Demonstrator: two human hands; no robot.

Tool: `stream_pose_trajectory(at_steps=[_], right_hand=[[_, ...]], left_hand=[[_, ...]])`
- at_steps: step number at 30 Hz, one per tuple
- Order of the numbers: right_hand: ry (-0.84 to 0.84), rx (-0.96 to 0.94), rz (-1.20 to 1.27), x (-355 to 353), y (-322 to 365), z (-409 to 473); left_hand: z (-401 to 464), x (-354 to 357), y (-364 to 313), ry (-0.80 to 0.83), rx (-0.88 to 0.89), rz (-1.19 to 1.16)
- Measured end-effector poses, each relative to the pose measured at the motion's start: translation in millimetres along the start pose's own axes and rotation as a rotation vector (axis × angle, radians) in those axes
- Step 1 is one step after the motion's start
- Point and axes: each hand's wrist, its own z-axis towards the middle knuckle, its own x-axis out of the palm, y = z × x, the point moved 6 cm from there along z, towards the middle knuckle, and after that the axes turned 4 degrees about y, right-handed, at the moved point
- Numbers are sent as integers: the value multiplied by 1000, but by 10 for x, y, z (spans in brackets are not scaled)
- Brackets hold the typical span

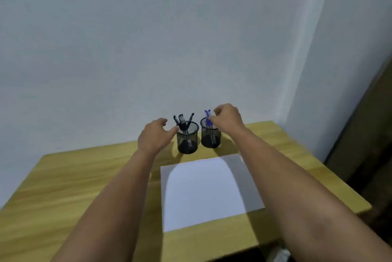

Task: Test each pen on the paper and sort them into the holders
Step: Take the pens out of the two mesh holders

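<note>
Two black mesh holders stand side by side at the back of the wooden table [63, 187]. The left holder [187, 140] contains several black pens [182, 121]. The right holder [210, 137] contains blue pens [207, 115]. My left hand [153, 135] is beside the left holder, fingers spread, thumb touching its rim. Over the right holder, my right hand [228, 119] has its fingertips pinched at a blue pen's top. A blank white sheet of paper [206, 190] lies flat in front of the holders, between my forearms.
A pale wall rises directly behind the table. The table's right edge [331, 168] drops off to a dark floor area. Its near edge [212, 255] runs below the paper.
</note>
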Motion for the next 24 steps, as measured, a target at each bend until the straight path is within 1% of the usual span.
stream_pose_trajectory(at_steps=[5, 8, 12, 16, 20, 24], right_hand=[[5, 97, 99, 136, -302, 459], [-1, 116, 173, 258, -459, 732], [90, 123, 260, 460, -619, 1018], [169, 121, 312, 607, -705, 1095], [212, 84, 382, 762, -786, 1078], [194, 71, 503, 755, -807, 1048]], left_hand=[[423, 369, 44, 80, -81, -332], [641, 553, 48, 115, -96, -474], [807, 734, 15, 214, -122, -677], [904, 859, 10, 332, -139, -747], [960, 983, -24, 461, -134, -777], [1006, 1054, -46, 492, -123, -788]])
